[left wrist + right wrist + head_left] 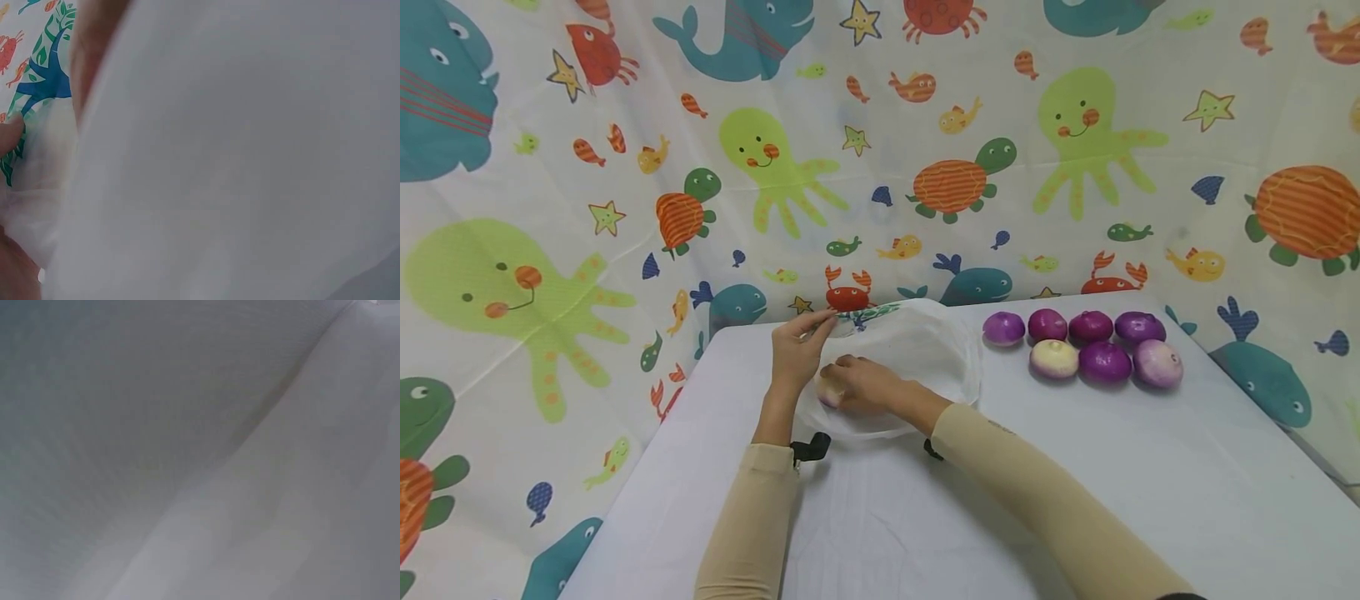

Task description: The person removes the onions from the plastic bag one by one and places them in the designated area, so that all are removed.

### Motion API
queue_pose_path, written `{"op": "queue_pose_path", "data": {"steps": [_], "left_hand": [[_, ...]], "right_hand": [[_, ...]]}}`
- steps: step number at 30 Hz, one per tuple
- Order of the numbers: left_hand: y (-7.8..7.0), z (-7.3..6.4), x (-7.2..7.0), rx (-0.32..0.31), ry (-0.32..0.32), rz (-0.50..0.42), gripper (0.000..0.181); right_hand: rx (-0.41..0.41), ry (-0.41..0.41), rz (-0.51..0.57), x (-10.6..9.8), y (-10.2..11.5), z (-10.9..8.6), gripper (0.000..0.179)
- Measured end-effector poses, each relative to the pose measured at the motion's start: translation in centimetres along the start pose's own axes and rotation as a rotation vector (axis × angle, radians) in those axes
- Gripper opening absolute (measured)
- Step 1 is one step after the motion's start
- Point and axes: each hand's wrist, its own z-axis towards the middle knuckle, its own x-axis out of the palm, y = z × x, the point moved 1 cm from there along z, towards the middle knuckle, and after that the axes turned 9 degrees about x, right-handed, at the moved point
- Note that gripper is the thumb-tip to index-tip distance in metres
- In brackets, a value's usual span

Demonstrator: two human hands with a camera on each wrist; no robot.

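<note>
A thin white plastic bag [925,342] with a blue and green tree print lies with its mouth spread wide. My left hand [796,354] pinches the rim of the bag at its far left side. Inside the mouth, my right hand [868,383] grips a pale onion [829,392], its fingers curled over the top and partly hiding it. White plastic [237,150] fills most of the left wrist view, with the print and a thumb [9,134] at the left edge. Only blurred white plastic [219,537] shows in the right wrist view.
To the right of the bag, several onions stand in two rows: purple ones [1105,362], a cream one [1054,359] and a pale pink one [1157,364]. A white cloth covers the table [880,525]. Behind it hangs a sea-animal curtain [880,108].
</note>
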Motion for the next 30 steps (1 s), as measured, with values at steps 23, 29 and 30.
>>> {"op": "queue_pose_path", "data": {"steps": [23,29,30], "left_hand": [[-0.1,0.1,0.0,0.013,0.021,0.052,0.018],[-0.2,0.0,0.1,0.001,0.03,0.056,0.017],[-0.2,0.0,0.1,0.002,0.029,0.054,0.017]], "right_hand": [[-0.202,-0.358,0.191,-5.0,-4.9,-6.9,0.06],[-0.214,-0.463,0.234,-6.3,-5.7,-8.4,0.064],[-0.221,-0.479,0.242,-6.5,-5.9,-8.6,0.064]]}}
